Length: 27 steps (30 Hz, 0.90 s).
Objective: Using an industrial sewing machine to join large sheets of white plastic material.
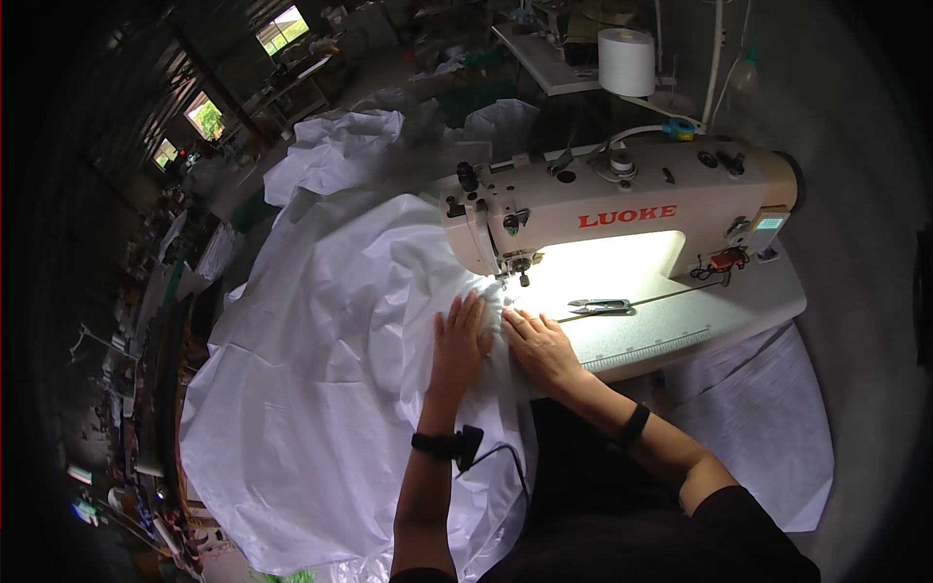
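A large sheet of white fabric (330, 379) spreads in folds over the left side and runs under the presser foot (503, 284) of a white sewing machine (583, 194). My left hand (461, 342) lies on the fabric just left of the foot, its fingers stretched out flat. Close to the needle area, on the right margin of the fabric, rests my right hand (542, 350), fingers extended and its thumb mostly hidden. Both hands press on the cloth from above. Thread snips (601, 306) lie on the lit machine bed, right of my right hand.
A big white thread cone (626, 62) stands behind the machine. Ruler markings (646, 347) run along the front table edge. More white material (758, 418) hangs at the right, and a white heap (335, 146) lies beyond the table. A black cable (510, 455) trails from my left wristband (442, 445).
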Available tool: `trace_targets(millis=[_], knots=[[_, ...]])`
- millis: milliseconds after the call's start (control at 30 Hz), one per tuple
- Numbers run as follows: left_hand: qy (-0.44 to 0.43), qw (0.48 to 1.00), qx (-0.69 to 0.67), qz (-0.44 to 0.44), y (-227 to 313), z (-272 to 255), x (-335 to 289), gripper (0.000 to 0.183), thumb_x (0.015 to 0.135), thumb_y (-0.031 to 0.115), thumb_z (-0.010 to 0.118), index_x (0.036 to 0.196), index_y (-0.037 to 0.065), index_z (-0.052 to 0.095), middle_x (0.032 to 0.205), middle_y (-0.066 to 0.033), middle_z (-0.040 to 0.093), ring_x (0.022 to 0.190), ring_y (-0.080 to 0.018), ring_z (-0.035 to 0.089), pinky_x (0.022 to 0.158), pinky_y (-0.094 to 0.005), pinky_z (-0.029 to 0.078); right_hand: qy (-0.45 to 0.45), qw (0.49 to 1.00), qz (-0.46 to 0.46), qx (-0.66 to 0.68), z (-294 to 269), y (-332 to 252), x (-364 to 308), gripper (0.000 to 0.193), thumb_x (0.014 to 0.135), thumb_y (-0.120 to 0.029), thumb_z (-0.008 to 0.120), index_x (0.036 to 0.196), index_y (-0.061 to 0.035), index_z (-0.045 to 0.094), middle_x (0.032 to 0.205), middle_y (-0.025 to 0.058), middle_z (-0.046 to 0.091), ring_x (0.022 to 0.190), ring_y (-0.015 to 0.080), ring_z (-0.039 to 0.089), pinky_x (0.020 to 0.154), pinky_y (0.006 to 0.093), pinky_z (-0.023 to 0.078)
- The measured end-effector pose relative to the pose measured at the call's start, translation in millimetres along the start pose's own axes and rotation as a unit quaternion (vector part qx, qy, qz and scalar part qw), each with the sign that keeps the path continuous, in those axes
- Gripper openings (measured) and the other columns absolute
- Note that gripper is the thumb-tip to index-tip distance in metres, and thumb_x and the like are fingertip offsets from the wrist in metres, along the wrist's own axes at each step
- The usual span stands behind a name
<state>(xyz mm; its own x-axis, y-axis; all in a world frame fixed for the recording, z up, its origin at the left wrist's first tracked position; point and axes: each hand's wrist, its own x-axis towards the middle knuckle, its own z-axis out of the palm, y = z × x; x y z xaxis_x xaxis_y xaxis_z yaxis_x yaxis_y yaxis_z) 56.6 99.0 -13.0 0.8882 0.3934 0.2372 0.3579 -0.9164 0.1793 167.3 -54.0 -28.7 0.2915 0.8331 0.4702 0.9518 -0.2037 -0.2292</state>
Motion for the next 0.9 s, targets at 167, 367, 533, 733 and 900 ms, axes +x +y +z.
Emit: trace_targets(millis=[167, 367, 533, 733, 900], knots=[[0.001, 0.999, -0.037, 0.001, -12, 6, 18, 0.055, 0.091, 0.022, 0.053, 0.143, 0.009, 0.041, 0.154, -0.0097, 0.035, 0.144, -0.0282, 0.029, 0.113, -0.0594, 0.021, 0.024, 0.987, 0.02, 0.157, -19, 42, 10, 0.032, 0.089, -0.015, 0.055, 0.12, -0.0079, 0.062, 0.109, 0.0102, 0.067, 0.094, 0.0266, 0.066, 0.082, 0.0389, 0.052], [-0.037, 0.996, -0.071, -0.049, -7, 4, 27, 0.064, 0.091, 0.041, 0.058, 0.144, 0.008, 0.041, 0.155, -0.0087, 0.032, 0.144, -0.0295, 0.027, 0.112, -0.063, 0.02, 0.025, 0.972, 0.132, 0.192, -65, 79, 46, 0.034, 0.097, -0.032, 0.055, 0.114, -0.0051, 0.066, 0.048, 0.0145, 0.051, 0.054, 0.0313, 0.061, 0.059, 0.0418, 0.049], [-0.035, 0.997, -0.032, -0.061, 10, 4, 34, 0.081, 0.084, 0.054, 0.063, 0.146, 0.008, 0.037, 0.158, -0.0076, 0.027, 0.146, -0.0293, 0.024, 0.111, -0.0657, 0.018, 0.023, 0.978, 0.137, 0.158, -49, 93, 63, 0.044, 0.092, -0.043, 0.061, 0.108, -0.0028, 0.069, 0.053, 0.0176, 0.057, 0.056, 0.0337, 0.063, 0.06, 0.0413, 0.049], [-0.063, 0.994, -0.06, -0.066, -7, 2, 33, 0.091, 0.08, 0.057, 0.066, 0.149, 0.009, 0.032, 0.158, -0.0065, 0.027, 0.147, -0.0272, 0.021, 0.113, -0.0633, 0.015, 0.024, 0.966, 0.144, 0.215, -61, 84, 69, 0.044, 0.09, -0.044, 0.064, 0.101, -0.0026, 0.071, 0.056, 0.0182, 0.059, 0.059, 0.0352, 0.063, 0.061, 0.0412, 0.049], [-0.103, 0.991, -0.065, -0.062, -4, -3, 29, 0.097, 0.076, 0.057, 0.07, 0.151, 0.01, 0.029, 0.158, -0.0067, 0.028, 0.148, -0.0258, 0.018, 0.115, -0.061, 0.013, 0.043, 0.964, 0.158, 0.211, -52, 89, 64, 0.041, 0.09, -0.044, 0.064, 0.1, -0.0047, 0.072, 0.06, 0.0198, 0.061, 0.061, 0.0361, 0.064, 0.062, 0.0414, 0.049]])
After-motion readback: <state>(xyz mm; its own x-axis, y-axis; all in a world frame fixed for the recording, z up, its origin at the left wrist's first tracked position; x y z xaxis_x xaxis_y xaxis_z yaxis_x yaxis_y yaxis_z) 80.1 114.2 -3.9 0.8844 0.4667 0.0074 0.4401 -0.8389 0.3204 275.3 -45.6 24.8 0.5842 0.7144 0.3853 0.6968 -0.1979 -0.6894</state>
